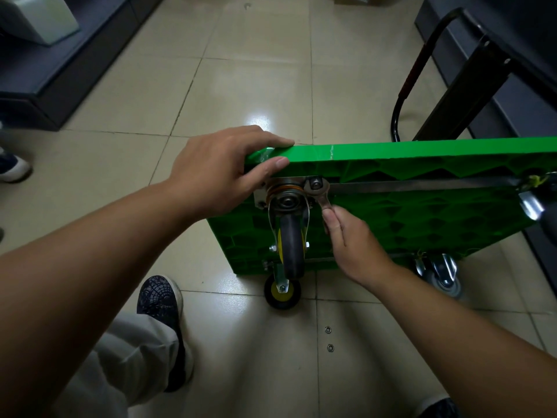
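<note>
A green plastic platform cart (422, 164) stands on its side on the tiled floor, underside facing me. My left hand (220, 170) grips its upper left corner, fingers over the top edge. My right hand (352, 245) holds the handle of a metal wrench (319, 194), whose head sits on a bolt (315, 184) at the mounting plate of a black caster wheel (291, 245). A second caster with a yellow hub (282, 292) touches the floor below. A grey caster (443, 276) is at the lower right.
Two small metal washers (329, 338) lie on the floor near me. The cart's black folding handle (413, 73) leans at the upper right against dark cabinets. My shoe (161, 303) stands at the lower left; another person's shoe (12, 167) is at the left edge.
</note>
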A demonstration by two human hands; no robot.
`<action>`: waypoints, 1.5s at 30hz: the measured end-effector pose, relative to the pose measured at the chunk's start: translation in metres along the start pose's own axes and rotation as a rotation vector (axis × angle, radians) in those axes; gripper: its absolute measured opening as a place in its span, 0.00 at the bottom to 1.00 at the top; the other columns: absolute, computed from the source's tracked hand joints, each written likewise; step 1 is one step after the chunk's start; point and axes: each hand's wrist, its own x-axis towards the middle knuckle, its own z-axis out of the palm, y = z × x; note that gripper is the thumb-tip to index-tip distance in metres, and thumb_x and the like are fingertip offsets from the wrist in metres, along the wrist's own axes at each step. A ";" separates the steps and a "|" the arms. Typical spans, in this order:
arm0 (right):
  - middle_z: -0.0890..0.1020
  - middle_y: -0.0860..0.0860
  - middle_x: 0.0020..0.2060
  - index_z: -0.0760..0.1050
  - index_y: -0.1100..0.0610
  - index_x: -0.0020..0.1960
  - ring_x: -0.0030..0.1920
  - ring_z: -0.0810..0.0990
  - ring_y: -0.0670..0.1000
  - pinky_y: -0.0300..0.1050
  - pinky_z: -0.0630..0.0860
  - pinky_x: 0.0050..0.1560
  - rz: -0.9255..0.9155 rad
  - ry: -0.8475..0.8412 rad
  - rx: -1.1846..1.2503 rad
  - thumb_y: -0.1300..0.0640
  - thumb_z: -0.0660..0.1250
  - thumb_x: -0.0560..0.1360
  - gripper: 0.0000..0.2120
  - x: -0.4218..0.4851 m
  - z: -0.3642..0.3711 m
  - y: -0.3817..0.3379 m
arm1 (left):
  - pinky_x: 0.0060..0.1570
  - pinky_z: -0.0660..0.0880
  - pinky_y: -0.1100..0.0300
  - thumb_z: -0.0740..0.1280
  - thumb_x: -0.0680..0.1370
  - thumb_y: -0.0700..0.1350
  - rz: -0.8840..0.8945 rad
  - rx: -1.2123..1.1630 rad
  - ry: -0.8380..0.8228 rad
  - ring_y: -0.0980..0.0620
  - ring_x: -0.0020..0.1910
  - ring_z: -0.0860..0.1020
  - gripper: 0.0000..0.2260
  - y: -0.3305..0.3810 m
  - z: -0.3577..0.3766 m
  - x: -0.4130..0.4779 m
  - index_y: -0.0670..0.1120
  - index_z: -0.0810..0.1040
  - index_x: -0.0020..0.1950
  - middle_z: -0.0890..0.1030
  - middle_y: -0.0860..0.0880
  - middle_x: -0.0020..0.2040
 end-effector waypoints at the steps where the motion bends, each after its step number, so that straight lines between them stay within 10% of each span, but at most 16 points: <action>1: 0.69 0.48 0.31 0.66 0.49 0.39 0.30 0.67 0.47 0.48 0.64 0.33 0.002 0.004 -0.001 0.38 0.48 0.80 0.19 0.000 0.000 0.000 | 0.36 0.65 0.59 0.55 0.81 0.65 0.000 -0.001 0.000 0.57 0.51 0.77 0.20 -0.001 0.000 0.000 0.62 0.76 0.69 0.81 0.60 0.58; 10: 0.76 0.56 0.32 0.75 0.58 0.52 0.33 0.76 0.60 0.55 0.72 0.34 -0.038 -0.023 -0.224 0.37 0.48 0.78 0.28 0.005 -0.024 -0.005 | 0.34 0.63 0.59 0.56 0.82 0.64 0.017 0.036 0.036 0.55 0.46 0.78 0.19 -0.001 0.000 0.000 0.62 0.77 0.68 0.81 0.60 0.54; 30: 0.69 0.46 0.27 0.67 0.49 0.43 0.25 0.66 0.48 0.41 0.58 0.29 -0.196 -0.055 -1.096 0.34 0.47 0.81 0.22 0.020 -0.105 -0.060 | 0.34 0.65 0.64 0.55 0.81 0.65 0.030 0.063 0.056 0.54 0.46 0.79 0.21 -0.003 0.002 0.001 0.61 0.77 0.68 0.82 0.58 0.56; 35: 0.69 0.48 0.30 0.71 0.51 0.48 0.30 0.69 0.56 0.46 0.57 0.30 -0.149 0.059 -0.928 0.37 0.50 0.82 0.21 -0.003 -0.085 -0.052 | 0.36 0.66 0.59 0.55 0.82 0.65 0.023 0.079 0.033 0.53 0.54 0.79 0.20 0.000 0.003 0.002 0.60 0.75 0.68 0.81 0.58 0.60; 45: 0.83 0.54 0.37 0.72 0.54 0.50 0.33 0.77 0.46 0.42 0.75 0.34 0.086 0.082 0.331 0.61 0.62 0.83 0.04 -0.045 -0.034 -0.035 | 0.38 0.66 0.58 0.56 0.82 0.64 0.017 0.056 0.038 0.52 0.53 0.79 0.19 0.003 0.006 -0.001 0.60 0.75 0.68 0.81 0.57 0.59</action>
